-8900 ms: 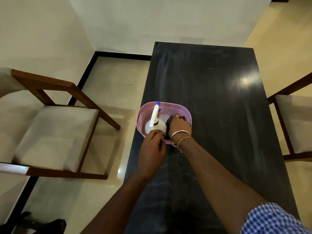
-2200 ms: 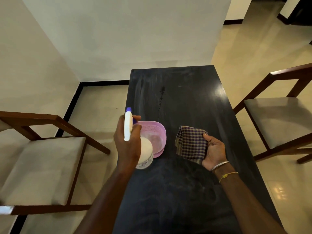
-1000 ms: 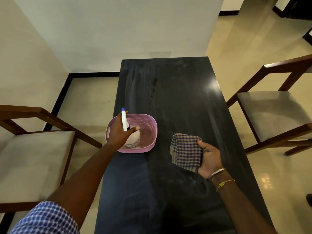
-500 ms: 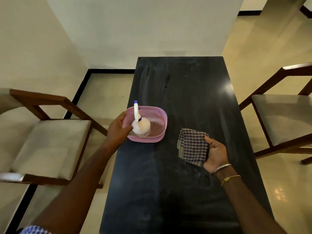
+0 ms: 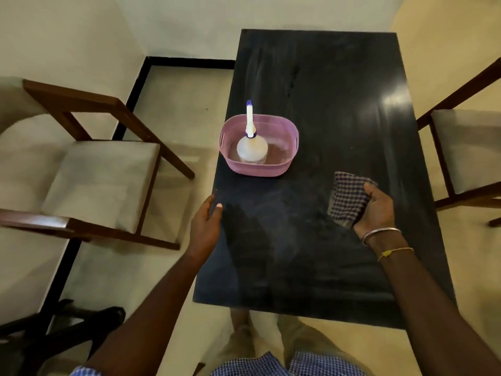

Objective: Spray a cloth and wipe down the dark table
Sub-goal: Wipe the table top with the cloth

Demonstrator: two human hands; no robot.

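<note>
The dark table (image 5: 339, 109) runs away from me, dusty with pale smears. A pink basket (image 5: 291, 142) stands near its left edge, and the white spray bottle (image 5: 252, 150) with a blue-tipped nozzle stands upright inside it. My right hand (image 5: 375, 210) holds a folded purple-and-white checked cloth (image 5: 345, 198) just above the table's right side. My left hand (image 5: 206, 223) is at the table's left edge, below the basket, fingers apart and holding nothing.
A wooden chair with a pale cushion (image 5: 100, 180) stands left of the table, and another chair (image 5: 466, 147) to the right. A white wall closes the far end. Dark objects (image 5: 62, 329) lie on the floor at lower left.
My left hand has let go of the spray bottle, leaving it upright in the basket, and drawn back toward me along the table's left edge. The cloth stays in my right hand.
</note>
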